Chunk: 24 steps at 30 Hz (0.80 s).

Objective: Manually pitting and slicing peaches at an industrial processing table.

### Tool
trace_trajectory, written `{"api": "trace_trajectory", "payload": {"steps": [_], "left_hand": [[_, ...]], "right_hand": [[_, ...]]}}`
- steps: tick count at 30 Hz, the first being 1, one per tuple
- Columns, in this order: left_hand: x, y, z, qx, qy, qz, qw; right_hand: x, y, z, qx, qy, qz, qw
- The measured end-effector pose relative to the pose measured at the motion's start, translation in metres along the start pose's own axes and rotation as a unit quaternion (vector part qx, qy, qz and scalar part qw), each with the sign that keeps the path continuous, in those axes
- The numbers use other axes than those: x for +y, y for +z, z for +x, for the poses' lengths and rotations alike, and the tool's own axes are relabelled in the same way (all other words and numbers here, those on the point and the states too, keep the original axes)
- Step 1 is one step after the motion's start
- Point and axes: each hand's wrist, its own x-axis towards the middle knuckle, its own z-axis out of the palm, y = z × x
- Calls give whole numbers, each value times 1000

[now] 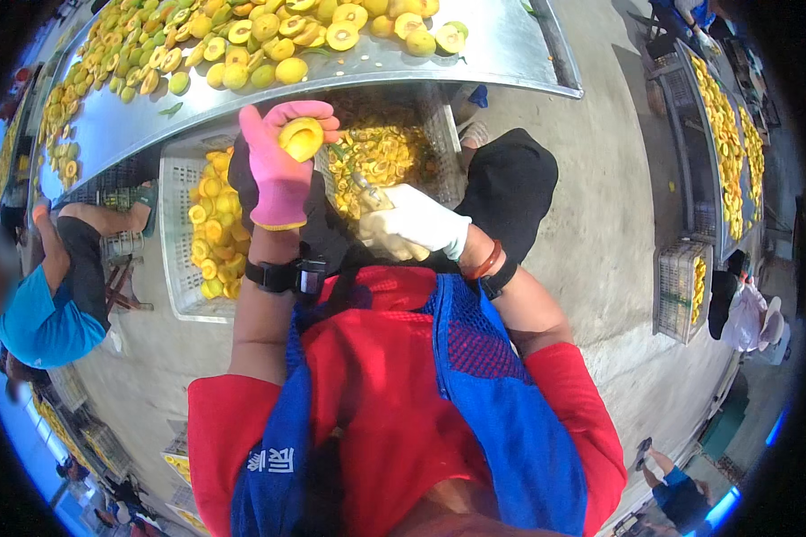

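Note:
My left hand (277,158), in a pink knit glove, holds a yellow stone-fruit half (301,139) with its hollow face up, just below the metal table's edge. My right hand (420,218), in a white glove, is closed around a small hand tool (374,194) with a metal tip. The tool's lower part is hidden by the fingers. Beneath the hands, a crate (449,127) between my knees holds many yellow fruit scraps (383,158). To the left, a white plastic crate (174,282) contains hollowed yellow fruit halves (215,215).
A metal table (504,47) ahead carries a heap of whole and halved fruit (262,33). At left sits a person in a blue shirt (47,322). On the right are another fruit-covered table (719,154), a crate (675,295) and other people.

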Motion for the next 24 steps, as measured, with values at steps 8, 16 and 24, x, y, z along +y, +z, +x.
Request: {"api": "trace_trajectory", "payload": {"steps": [8,16,24], "left_hand": [[35,-101,1,206,158,414,872],[24,-55,57,111,142,520,835],[-51,-23,167,0,262,708,655]], "right_hand": [[9,2,1,93,64,26,993],[-1,2,3,172,7,57,983],[16,3,-11,223,18,30,974]]}}
